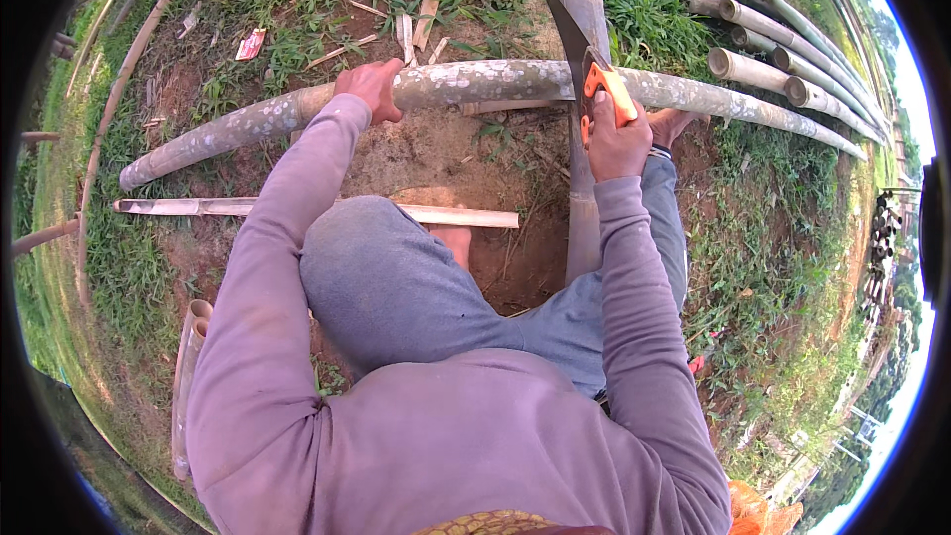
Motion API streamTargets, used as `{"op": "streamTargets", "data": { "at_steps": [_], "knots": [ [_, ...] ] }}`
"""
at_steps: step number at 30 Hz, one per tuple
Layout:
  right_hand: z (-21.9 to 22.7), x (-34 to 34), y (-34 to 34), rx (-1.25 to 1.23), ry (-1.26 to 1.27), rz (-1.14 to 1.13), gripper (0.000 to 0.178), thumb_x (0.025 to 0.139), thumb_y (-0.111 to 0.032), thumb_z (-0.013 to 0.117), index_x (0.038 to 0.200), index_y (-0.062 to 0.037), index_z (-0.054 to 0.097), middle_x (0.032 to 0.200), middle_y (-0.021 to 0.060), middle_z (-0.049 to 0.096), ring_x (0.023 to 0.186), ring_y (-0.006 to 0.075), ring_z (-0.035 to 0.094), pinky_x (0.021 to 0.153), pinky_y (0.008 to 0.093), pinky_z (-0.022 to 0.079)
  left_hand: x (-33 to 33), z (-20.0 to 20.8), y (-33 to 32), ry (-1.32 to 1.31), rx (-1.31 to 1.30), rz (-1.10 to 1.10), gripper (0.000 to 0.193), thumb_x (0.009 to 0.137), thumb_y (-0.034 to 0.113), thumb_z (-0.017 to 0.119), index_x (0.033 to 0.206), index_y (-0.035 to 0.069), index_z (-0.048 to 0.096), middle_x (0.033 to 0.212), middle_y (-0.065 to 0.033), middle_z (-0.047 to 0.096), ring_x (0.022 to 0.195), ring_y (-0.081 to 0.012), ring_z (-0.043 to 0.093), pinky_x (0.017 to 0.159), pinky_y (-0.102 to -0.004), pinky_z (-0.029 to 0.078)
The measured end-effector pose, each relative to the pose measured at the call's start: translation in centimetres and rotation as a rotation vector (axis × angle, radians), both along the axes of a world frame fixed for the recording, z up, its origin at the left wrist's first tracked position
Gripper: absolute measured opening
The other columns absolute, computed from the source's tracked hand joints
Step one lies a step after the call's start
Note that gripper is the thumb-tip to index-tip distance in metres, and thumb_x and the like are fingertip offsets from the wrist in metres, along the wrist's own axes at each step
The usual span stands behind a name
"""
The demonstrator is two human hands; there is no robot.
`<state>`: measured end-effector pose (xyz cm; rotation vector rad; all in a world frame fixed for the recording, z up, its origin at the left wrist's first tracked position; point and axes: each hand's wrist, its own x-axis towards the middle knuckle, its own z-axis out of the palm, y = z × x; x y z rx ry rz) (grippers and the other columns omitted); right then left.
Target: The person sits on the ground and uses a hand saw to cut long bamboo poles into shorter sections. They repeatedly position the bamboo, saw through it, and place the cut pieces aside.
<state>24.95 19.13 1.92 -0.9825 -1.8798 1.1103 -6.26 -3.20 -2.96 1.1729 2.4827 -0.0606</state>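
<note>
A long, pale-spotted bamboo pole lies crosswise in front of me. It rests over another bamboo pole that runs away from me beneath it. My left hand is wrapped over the spotted pole, left of its middle. In my right hand is the orange handle of a hand saw, closed in my fingers. The saw's dark blade points away from me and crosses the spotted pole near where the two poles meet. Whether its teeth touch the bamboo I cannot tell.
A split bamboo strip lies beyond my bent knee. Several cut bamboo poles are laid out at the far right. Wood scraps are scattered on the grass ahead. Two bamboo pieces lie at my left, and my foot is by the spotted pole.
</note>
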Motion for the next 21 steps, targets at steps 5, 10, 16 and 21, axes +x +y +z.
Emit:
{"op": "streamTargets", "data": {
  "at_steps": [5, 10, 16, 21],
  "knots": [
    [2.9, 12.5, -10.4, -0.171, 0.02, -0.046, 0.019, 0.106, -0.011, 0.072, 0.117, 0.0028, 0.065, 0.081, 0.0037, 0.071, 0.058, 0.0065, 0.061, 0.053, 0.0241, 0.049, -0.3, -1.1, -1.3, -0.026, 0.01, 0.002, 0.074, 0.073, 0.039, 0.093, 0.135, 0.017, 0.06, 0.129, -0.0126, 0.074, 0.122, -0.0377, 0.071, 0.102, -0.0507, 0.058],
    [4.5, 19.0, -14.3, -0.191, 0.05, -0.018, 0.024, 0.108, -0.012, 0.069, 0.122, 0.0054, 0.062, 0.085, 0.0072, 0.072, 0.058, 0.0065, 0.061, 0.052, 0.0235, 0.049, 0.1, -0.9, -0.8, 0.0, 0.009, -0.003, 0.078, 0.071, 0.037, 0.092, 0.138, 0.017, 0.058, 0.129, -0.0127, 0.072, 0.121, -0.0389, 0.071, 0.102, -0.0512, 0.057],
    [0.2, 0.3, -0.2, -0.057, 0.028, -0.016, 0.019, 0.105, -0.017, 0.077, 0.102, 0.0007, 0.069, 0.076, -0.0011, 0.067, 0.067, 0.0048, 0.057, 0.06, 0.0276, 0.049, -0.3, -0.3, 0.1, 0.024, 0.041, -0.013, 0.073, 0.073, 0.04, 0.093, 0.134, 0.016, 0.06, 0.13, -0.0121, 0.075, 0.123, -0.0362, 0.072, 0.101, -0.0506, 0.058],
    [0.9, 12.1, -9.1, -0.196, 0.035, -0.033, 0.02, 0.105, -0.011, 0.074, 0.116, 0.0031, 0.065, 0.082, 0.0046, 0.071, 0.061, 0.0063, 0.062, 0.055, 0.0245, 0.051, -0.3, -0.6, -1.6, -0.008, 0.028, 0.014, 0.072, 0.073, 0.039, 0.093, 0.134, 0.016, 0.061, 0.129, -0.0123, 0.075, 0.124, -0.0364, 0.071, 0.102, -0.0511, 0.057]
  ]
}}
